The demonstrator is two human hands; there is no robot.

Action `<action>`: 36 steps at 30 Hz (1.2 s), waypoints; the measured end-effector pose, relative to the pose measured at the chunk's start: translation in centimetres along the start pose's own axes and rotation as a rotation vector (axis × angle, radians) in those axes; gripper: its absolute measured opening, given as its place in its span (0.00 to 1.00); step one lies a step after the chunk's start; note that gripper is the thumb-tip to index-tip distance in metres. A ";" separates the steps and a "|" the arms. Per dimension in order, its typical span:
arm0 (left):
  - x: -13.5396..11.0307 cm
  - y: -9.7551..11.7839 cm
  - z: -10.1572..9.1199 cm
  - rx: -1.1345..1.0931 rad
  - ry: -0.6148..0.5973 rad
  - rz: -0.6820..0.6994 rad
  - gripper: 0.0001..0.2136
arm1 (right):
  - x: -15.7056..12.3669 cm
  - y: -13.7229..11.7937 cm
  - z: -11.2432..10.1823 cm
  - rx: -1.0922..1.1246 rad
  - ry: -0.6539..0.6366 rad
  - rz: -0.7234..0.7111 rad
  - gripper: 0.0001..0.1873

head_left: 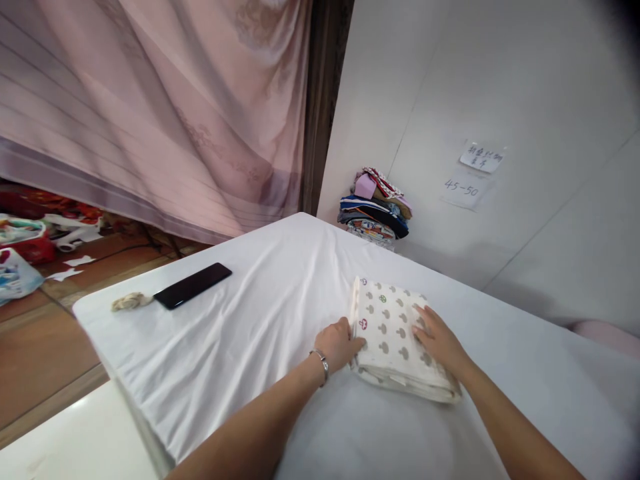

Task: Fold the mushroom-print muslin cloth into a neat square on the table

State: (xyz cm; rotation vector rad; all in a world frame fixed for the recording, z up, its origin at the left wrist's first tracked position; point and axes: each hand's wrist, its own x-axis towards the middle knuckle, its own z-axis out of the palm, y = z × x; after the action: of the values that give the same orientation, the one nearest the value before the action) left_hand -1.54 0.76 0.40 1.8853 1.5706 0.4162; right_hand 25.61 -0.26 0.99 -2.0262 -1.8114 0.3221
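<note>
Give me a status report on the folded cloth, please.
Left grip, right grip: touching folded cloth at opposite sides. Cloth on white table, mushroom print up. Black phone off left, not in the way.

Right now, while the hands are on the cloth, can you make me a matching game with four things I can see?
Things:
1. folded cloth
2. phone
3. bracelet
4. pile of clothes

Clues:
A. black, lying flat on the table
B. stacked up by the wall
C. touched by the left hand and the right hand
D. silver-coloured, worn on an arm

Right pairs: 1-C, 2-A, 3-D, 4-B
</note>
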 end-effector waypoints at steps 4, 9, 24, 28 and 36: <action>-0.1 0.2 -0.2 0.008 0.009 -0.020 0.19 | -3.6 2.0 -0.8 0.399 0.000 0.308 0.35; -0.6 0.3 -0.1 -0.043 0.003 -0.072 0.27 | -6.1 1.5 -0.6 0.599 0.005 0.415 0.42; -2.4 -0.3 -3.1 -0.142 -0.024 -0.107 0.21 | -13.2 -1.0 -0.6 0.671 -0.142 0.426 0.47; -3.6 0.0 -2.2 0.059 0.218 0.071 0.18 | -14.0 -0.9 -0.7 0.463 -0.033 0.311 0.42; -5.7 0.3 1.2 0.298 0.186 0.570 0.19 | -15.4 -2.2 0.1 0.025 -0.001 -0.397 0.30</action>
State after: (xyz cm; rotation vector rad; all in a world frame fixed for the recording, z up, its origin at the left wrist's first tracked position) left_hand -1.93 -5.04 0.57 2.5946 1.2314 0.6437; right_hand 21.55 -15.31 0.40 -1.5978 -2.1404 0.2252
